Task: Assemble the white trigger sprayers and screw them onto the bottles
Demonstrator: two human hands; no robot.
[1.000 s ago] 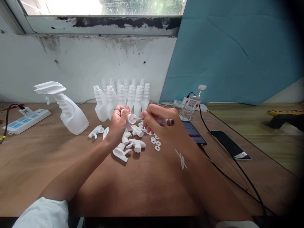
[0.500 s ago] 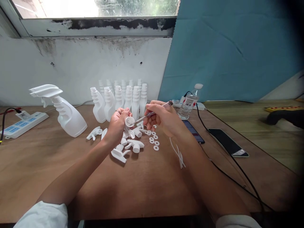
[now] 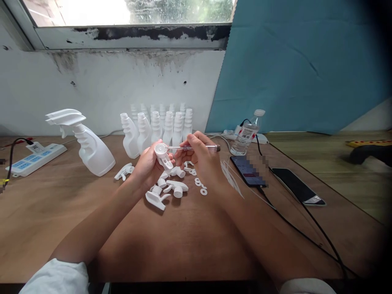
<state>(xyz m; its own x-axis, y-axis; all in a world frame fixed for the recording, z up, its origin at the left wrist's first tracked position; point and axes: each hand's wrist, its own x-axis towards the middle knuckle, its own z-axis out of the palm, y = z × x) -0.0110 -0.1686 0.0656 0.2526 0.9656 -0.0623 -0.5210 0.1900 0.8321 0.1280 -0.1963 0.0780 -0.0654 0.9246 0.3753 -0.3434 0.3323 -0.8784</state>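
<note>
The left hand's (image 3: pixel 146 166) fingers grip a white plastic trigger spray head (image 3: pixel 161 150) above the tabletop (image 3: pixel 171 228), its long axis slanting near-right. The right hand (image 3: pixel 202 159), just right, has its fingers closed around a slim, metal-shafted tool (image 3: pixel 213 148) lying left-right, tip at the head's round collar. The clear plastic bottle's (image 3: pixel 246 135) label is illegible.

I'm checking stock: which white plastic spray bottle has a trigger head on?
The white plastic bottle at far left, beside the white power strip. A white trigger head sits on its neck; the cluster's front bottles have bare necks.
</note>
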